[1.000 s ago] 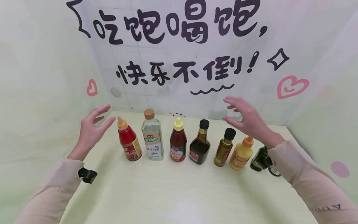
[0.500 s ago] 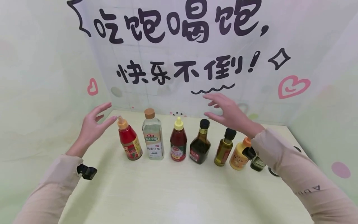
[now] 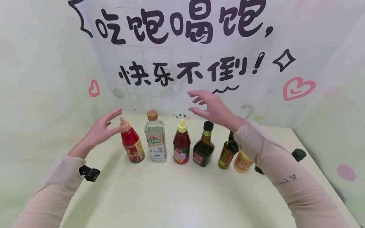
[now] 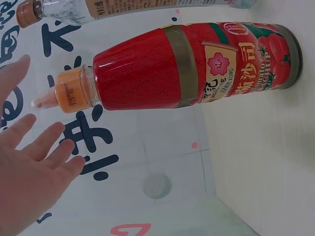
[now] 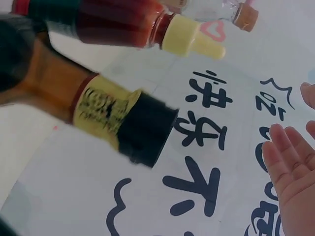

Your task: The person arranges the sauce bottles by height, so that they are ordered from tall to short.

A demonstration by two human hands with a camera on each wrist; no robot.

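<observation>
A row of bottles stands on the table. My left hand (image 3: 99, 130), fingers spread, is at the orange cap of the red ketchup bottle (image 3: 132, 146); in the left wrist view a gap shows between the fingers and that bottle (image 4: 142, 73). Empty and loosely extended, my right hand (image 3: 212, 107) hovers above and behind the yellow-capped red bottle (image 3: 181, 144) and the dark sauce bottle (image 3: 203, 147). The right wrist view has the dark bottle's black cap (image 5: 147, 129) close by, apart from the right hand (image 5: 295, 172).
A clear vinegar bottle (image 3: 155, 142) stands second from left. Right of the dark bottle are an oil bottle (image 3: 226, 155), a yellow bottle (image 3: 243, 162) partly behind the right sleeve, and a black cap (image 3: 298, 154). A printed curtain (image 3: 171, 104) closes off the back.
My right hand has moved left, from above the oil bottle to above the middle bottles. My left hand has shifted slightly right, closer to the ketchup cap. The bottles have stayed put.
</observation>
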